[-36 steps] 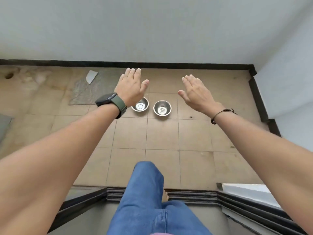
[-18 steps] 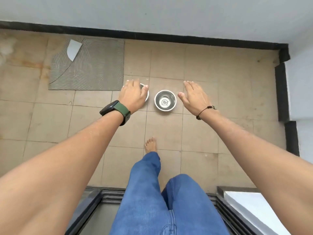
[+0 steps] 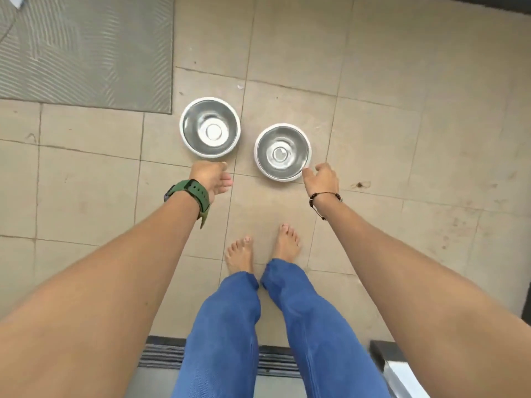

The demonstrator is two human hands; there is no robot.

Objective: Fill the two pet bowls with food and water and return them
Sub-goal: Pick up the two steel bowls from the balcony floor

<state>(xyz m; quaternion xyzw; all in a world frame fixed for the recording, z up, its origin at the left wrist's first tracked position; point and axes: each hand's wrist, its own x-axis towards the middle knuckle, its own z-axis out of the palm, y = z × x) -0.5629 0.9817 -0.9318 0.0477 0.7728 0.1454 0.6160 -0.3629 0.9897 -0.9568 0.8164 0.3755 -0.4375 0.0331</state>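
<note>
Two empty steel pet bowls stand side by side on the tiled floor, the left bowl slightly farther from me than the right bowl. My left hand, with a green watch on the wrist, hangs just short of the left bowl's near rim; its fingers point down, relaxed, holding nothing. My right hand, with a dark cord bracelet on the wrist, is at the near right rim of the right bowl. Its fingers are loosely curved and the index fingertip is at the rim; I cannot tell if it touches.
A grey patterned mat lies on the floor at the upper left, close to the left bowl. My bare feet stand on the tiles just behind the bowls. A dark sliding-door track runs along the bottom edge.
I have stepped over the door track onto the tiles and bent over the bowls. Both hands have come down from in front of me to the near rims of the bowls.
</note>
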